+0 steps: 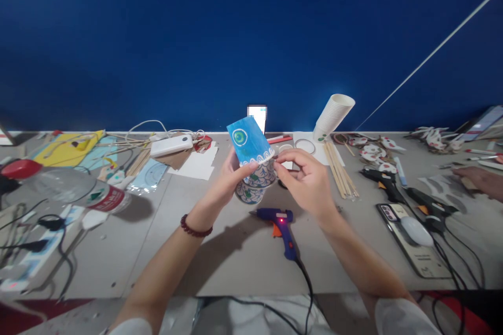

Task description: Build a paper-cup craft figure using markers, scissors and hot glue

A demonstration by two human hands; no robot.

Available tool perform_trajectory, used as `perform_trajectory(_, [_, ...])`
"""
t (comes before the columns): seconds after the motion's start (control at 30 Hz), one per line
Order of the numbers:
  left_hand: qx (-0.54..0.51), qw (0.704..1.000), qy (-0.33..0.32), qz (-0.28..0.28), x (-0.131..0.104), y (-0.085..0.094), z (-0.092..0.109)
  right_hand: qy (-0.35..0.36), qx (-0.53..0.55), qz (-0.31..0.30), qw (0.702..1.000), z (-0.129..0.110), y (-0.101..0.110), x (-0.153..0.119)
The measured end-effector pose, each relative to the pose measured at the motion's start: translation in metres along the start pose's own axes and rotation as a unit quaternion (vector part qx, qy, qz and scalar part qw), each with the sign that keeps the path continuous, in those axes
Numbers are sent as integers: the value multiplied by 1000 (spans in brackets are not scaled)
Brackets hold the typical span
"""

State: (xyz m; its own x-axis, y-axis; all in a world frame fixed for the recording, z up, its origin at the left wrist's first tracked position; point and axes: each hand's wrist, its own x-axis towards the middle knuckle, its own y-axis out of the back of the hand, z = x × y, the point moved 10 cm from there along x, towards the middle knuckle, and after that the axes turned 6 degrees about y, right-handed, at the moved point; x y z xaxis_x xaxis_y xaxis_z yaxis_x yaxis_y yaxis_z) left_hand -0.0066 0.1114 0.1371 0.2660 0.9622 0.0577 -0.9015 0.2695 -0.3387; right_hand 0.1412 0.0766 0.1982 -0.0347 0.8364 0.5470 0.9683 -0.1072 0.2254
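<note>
A deep blue wall (pixel 176 36) fills the upper half of my view, and below it runs a wide grey counter (pixel 157 256). Above the middle of that counter, between my two hands, I hold a painted craft (pixel 253 144), tilted so that its top leans to the left. Its largest part is a bright blue upper section with straight sides, brushed in slightly uneven colour. Under it sit rounded, cup-like parts, white and covered in curving dark blue lines with patches of green; the lowest one shows a round rim. Where the blue meets the pattern runs a band of white, raised-looking scallops. The smallest detail is a round green eye near the upper left, with a dark centre and a white ring around it. My left hand (pixel 234 174) is closed around the craft's left side, thumb laid across the front near the scallops. My right hand (pixel 302 178) pinches the right end of the scalloped band between thumb and forefinger. Below the craft, on the counter, lies a blue glue gun (pixel 283 222) with an orange trigger and a glowing red light. Dark red beads (pixel 195 226) circle my left wrist.
</note>
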Motion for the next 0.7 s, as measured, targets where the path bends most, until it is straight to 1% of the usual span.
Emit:
perform_trajectory(0.33, [-4, 1000, 4, 0, 0, -1, -2, -37, 17, -11, 999, 16, -3, 1])
perform_trajectory(0.57, [9, 1000, 15, 23, 0, 1, -3, -70, 22, -23, 997, 23, -5, 2])
perform_trajectory(0.7, [-6, 999, 22, 26, -1, 1, -4, -73, 23, -23, 997, 25, -4, 3])
